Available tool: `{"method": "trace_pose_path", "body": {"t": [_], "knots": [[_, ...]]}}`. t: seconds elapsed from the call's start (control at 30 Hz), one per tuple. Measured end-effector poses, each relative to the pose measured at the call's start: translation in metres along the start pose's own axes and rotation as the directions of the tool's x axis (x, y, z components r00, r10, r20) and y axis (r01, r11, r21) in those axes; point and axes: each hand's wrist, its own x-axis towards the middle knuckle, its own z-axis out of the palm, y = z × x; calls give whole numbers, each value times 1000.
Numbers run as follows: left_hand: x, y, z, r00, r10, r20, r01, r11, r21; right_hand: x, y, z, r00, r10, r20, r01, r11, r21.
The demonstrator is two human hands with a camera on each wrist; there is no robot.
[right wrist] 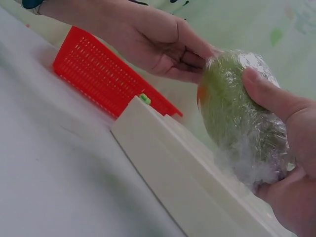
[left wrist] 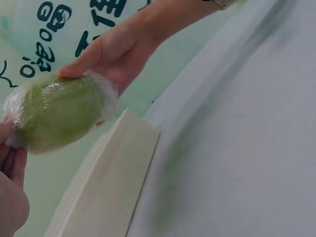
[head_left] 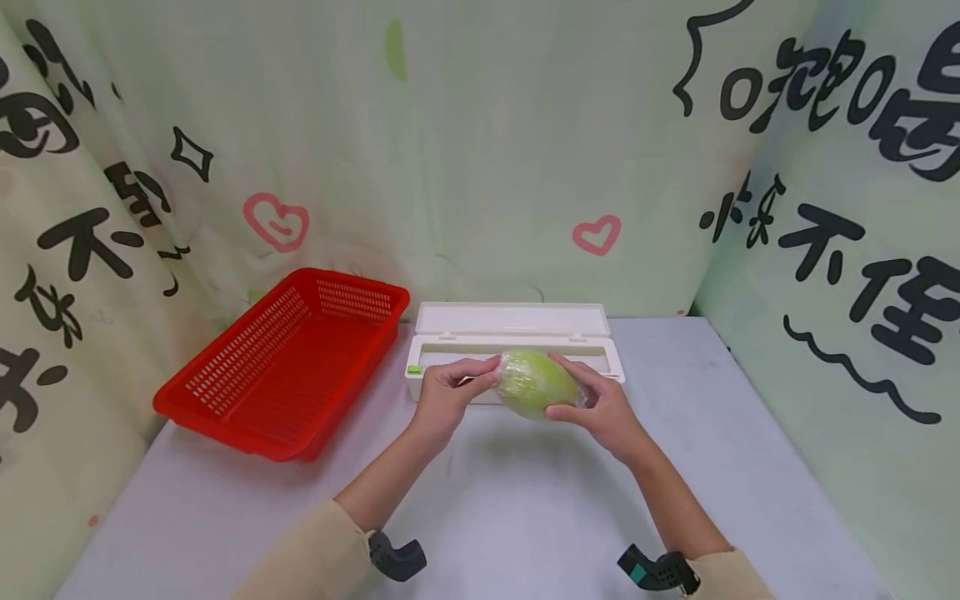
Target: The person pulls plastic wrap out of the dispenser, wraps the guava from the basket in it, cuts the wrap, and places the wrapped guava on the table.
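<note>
A green oval fruit (head_left: 534,385) wrapped in clear cling film is held up between both hands, in front of a white box. At its left end, my left hand (head_left: 459,387) pinches the wrap between thumb and fingers. My right hand (head_left: 603,408) grips the other end, thumb lying along the near side and fingers over the top. In the right wrist view, crumpled film (right wrist: 252,163) bunches near the right palm. The long white cling film box (head_left: 416,385) stands behind the fruit with its lid (head_left: 513,319) raised and a green slider (head_left: 415,369) at its left end.
A red plastic basket (head_left: 300,446) with slotted sides stands left of the box on the white table (head_left: 525,533). Pale curtains (head_left: 450,167) with black writing and pink hearts enclose the back and sides. Each wrist wears a dark band (head_left: 397,558).
</note>
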Motion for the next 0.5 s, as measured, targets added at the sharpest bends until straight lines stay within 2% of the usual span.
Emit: {"method": "trace_pose_path", "body": {"t": [0.1,0.23,0.33,0.5], "knots": [[-2,1,6,997,72,-23,-69,993,94,2,-3,4,1000,-21,-22,21,1000,-18],[-1,6,12,990,133,49,-140,967,211,4,-9,12,996,-87,-13,86,993,-87],[0,9,13,991,120,66,-135,946,294,3,-14,18,992,-124,6,124,985,-122],[0,8,13,995,97,6,-91,919,383,1,-21,24,986,-163,22,165,978,-131]]}}
